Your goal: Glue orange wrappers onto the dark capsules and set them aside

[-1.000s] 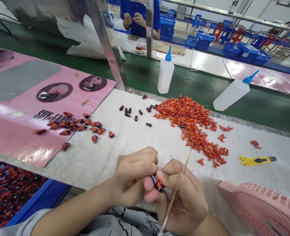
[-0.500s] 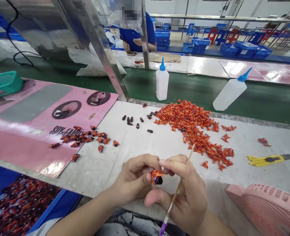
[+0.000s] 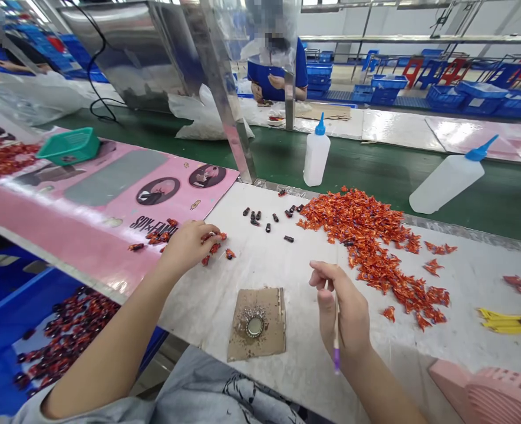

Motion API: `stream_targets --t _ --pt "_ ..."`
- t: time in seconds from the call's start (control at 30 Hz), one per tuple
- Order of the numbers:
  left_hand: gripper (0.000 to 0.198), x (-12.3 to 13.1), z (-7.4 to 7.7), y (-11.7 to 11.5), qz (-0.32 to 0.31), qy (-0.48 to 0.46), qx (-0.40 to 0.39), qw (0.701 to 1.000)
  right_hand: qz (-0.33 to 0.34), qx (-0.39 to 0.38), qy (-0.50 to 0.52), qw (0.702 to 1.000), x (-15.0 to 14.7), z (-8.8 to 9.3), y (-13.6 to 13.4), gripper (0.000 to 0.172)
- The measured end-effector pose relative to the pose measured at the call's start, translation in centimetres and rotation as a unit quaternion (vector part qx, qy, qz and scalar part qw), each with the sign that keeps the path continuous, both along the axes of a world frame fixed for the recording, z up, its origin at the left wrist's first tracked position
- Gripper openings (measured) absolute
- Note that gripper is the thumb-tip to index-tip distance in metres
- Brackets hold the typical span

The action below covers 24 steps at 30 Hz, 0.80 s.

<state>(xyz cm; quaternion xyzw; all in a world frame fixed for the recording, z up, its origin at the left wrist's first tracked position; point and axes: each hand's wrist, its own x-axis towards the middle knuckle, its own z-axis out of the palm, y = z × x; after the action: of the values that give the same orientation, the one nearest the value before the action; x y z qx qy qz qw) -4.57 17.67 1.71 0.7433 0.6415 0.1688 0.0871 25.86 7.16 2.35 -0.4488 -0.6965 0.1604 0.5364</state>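
Observation:
My left hand (image 3: 192,241) reaches over a small group of orange-red and black plastic pieces (image 3: 229,254) beside the pink mat. Its fingers are curled down, and a small orange-red piece (image 3: 222,236) shows at the fingertips; the thumb's grip is partly hidden. My right hand (image 3: 346,306) is raised above the white work surface, closed round a thin wooden stick (image 3: 336,330) with a purple end, index finger bent. Between my hands lies a cardboard square (image 3: 237,343) bearing a bottle cap (image 3: 254,325) with a wet-looking, glittery patch around it.
A large heap of orange pieces (image 3: 366,227) and several small black parts (image 3: 268,228) lie ahead. Two white squeeze bottles (image 3: 317,158) stand or lean on the green belt. A yellow cutter (image 3: 508,322) and pink fan-like object (image 3: 499,391) are right; a blue bin (image 3: 4,330) is lower left.
My hands have moved apart. The left carried the orange-and-black piece leftward to the small group; the right moved aside with the stick, uncovering the cardboard. The camera view has turned left.

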Motion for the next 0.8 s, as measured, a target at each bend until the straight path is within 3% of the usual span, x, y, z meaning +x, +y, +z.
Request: stream_targets --t 0.17,0.4,0.63,0.73,0.8 --pt "0.025 0.7 0.1 1.8 -0.006 0.049 0.006 0.999 -0.019 -0.132 0.096 0.986 -0.4 -1.3 -0.1 0.068" --pt "0.033 5.7 -0.7 4.3 -0.145 0.082 -0.017 0.986 0.098 -0.266 0.149 0.947 -1.2 -1.2 0.4 0.072" --pt "0.047 5.2 -1.2 3.7 -0.142 0.044 -0.024 0.989 0.227 -0.353 0.075 0.905 -2.7 -1.9 0.3 0.051" --pt "0.045 4.4 -0.5 1.7 -0.135 -0.060 -0.003 0.989 0.244 -0.338 0.010 0.909 -3.4 -2.6 0.0 0.050" --pt "0.031 4.1 -0.1 -0.1 -0.119 -0.246 -0.013 0.962 0.240 -0.324 -0.018 0.915 -3.8 -3.0 -0.1 0.048"
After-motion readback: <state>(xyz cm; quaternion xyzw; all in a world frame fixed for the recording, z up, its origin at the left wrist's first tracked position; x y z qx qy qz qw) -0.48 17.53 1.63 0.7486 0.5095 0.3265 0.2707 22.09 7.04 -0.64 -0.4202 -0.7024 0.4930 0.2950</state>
